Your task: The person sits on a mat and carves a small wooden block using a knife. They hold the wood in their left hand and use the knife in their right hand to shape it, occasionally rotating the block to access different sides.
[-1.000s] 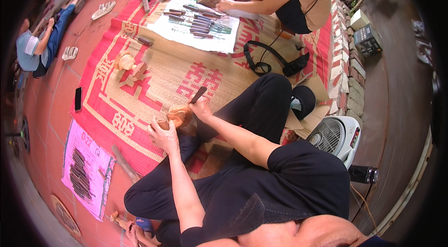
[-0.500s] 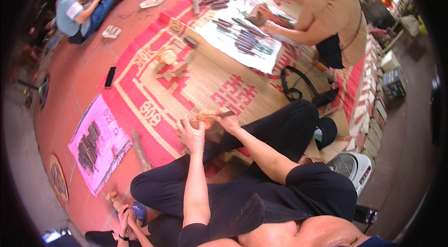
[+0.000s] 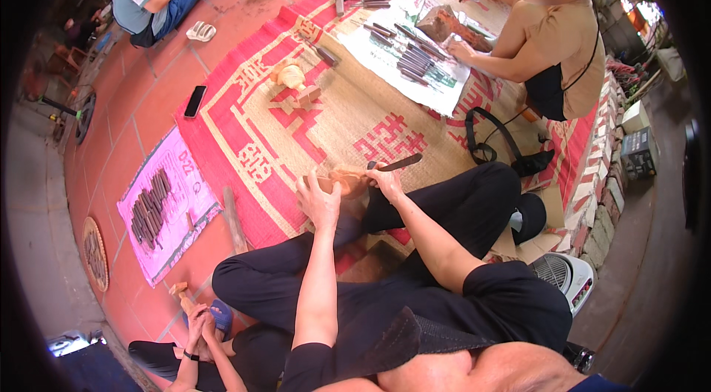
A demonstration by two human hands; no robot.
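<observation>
My left grip [image 3: 320, 201] clasps a rounded, orange-brown carved wooden piece [image 3: 349, 182], in front of my folded, black-trousered legs [image 3: 463, 203]. The wood extends rightward from that grip, toward my right grip [image 3: 386, 182], closed on a slim, dark-handled tool [image 3: 404, 162]. The handle slants rightward, away from the wood; I cannot tell whether its hidden tip touches.

Near, between left hand [image 3: 320, 202] and right hand [image 3: 386, 182], a wood piece [image 3: 354, 184]. Beyond, on the mat [image 3: 355, 107], a carving [image 3: 292, 76] to the left, tools [image 3: 419, 66] on a sheet [image 3: 363, 46] farther right. At the mat's left edge, a phone [image 3: 195, 102]; nearer, more tools [image 3: 150, 208] on a banner [image 3: 194, 203].
</observation>
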